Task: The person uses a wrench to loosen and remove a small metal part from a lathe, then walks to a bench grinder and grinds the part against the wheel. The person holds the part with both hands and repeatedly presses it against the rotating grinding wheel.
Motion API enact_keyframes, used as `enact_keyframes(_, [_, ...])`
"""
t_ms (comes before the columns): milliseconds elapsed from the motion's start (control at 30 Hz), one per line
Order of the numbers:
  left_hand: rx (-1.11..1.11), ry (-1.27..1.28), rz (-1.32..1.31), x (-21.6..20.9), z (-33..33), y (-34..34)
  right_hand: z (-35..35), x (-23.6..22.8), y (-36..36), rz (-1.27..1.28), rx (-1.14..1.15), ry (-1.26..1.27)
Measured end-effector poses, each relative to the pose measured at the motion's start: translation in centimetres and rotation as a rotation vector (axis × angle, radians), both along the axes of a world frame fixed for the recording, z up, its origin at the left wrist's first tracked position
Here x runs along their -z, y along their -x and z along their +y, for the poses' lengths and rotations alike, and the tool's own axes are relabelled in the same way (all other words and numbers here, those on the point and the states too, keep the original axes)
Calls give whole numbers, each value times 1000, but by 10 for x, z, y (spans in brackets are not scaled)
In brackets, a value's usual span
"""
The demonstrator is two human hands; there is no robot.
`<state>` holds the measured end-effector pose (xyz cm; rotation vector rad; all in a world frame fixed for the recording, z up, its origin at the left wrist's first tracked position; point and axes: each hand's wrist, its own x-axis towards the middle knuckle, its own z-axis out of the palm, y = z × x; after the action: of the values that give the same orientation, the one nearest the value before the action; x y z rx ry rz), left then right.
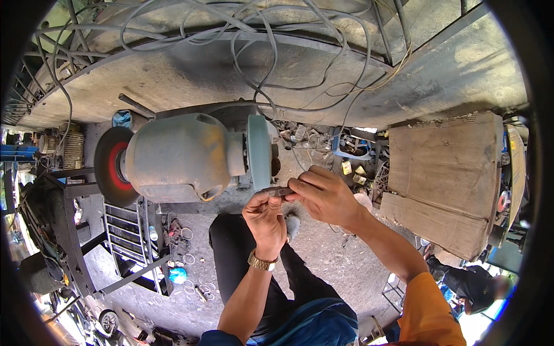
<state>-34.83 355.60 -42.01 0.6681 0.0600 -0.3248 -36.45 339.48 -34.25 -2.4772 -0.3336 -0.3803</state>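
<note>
A small dark metal piece [279,191] spans the gap between my two hands, by the lower edge of a grey-green grinding wheel [259,151]. My left hand [266,224], with a gold-coloured watch on its wrist, pinches the piece from below. From the right, my right hand [324,195] grips the other end, fingers closed. Whether the piece touches the wheel I cannot tell; my fingers hide part of it. The wheel sits on the right side of a bench grinder [179,154] with a worn grey body. At its left side is a dark disc with a red centre [117,167].
Loose cables [259,34] hang along the wall behind the grinder. A large cardboard sheet [444,179] stands at the right, near a blue crate [352,145] of scraps. A metal frame [124,230] lies at the left. Another person [470,285] is at the lower right.
</note>
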Motion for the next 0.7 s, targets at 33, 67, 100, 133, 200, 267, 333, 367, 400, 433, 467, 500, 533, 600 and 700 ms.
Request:
enact_keyframes(33, [-7,7,4,0,-1,0,-1,0,-1,-1,0,-6])
enact_keyframes(67, [-7,2,12,1,-2,-1,-1,0,-1,-6,-4,-1])
enact_keyframes(100, [-6,-5,19,1,-2,-1,-2,0,-2,-11,-8,4])
enact_keyframes(133, [-6,-12,26,1,-2,-2,-3,0,-3,-9,-12,5])
enact_keyframes(200, [-26,20,43,2,-3,-1,-4,1,-5,-26,-23,0])
enact_keyframes(267, [-29,20,41,3,-2,-1,-4,2,-7,-32,-34,-9])
enact_keyframes(333, [-13,-12,15,5,1,-3,-4,3,-8,-36,-41,-19])
enact_keyframes(367, [-13,-13,22,5,1,-3,-4,3,-9,-41,-44,-28])
enact_keyframes(400, [-13,-15,30,5,2,-3,-3,4,-10,-45,-49,-39])
enact_keyframes(433, [-12,-12,19,5,2,-3,-3,4,-11,-48,-54,-49])
enact_keyframes(467, [-14,-13,36,5,2,-3,-3,4,-12,-50,-55,-53])
enact_keyframes(500, [-15,-9,34,4,2,-4,-3,4,-13,-51,-57,-56])
enact_keyframes(533, [-16,-5,32,3,2,-4,-2,4,-13,-40,-58,-62])
enact_keyframes(600, [-15,5,27,1,2,-5,-2,4,-14,-44,-57,-50])
enact_keyframes(700, [-27,20,15,0,1,-5,-2,5,-15,-47,-59,-42])
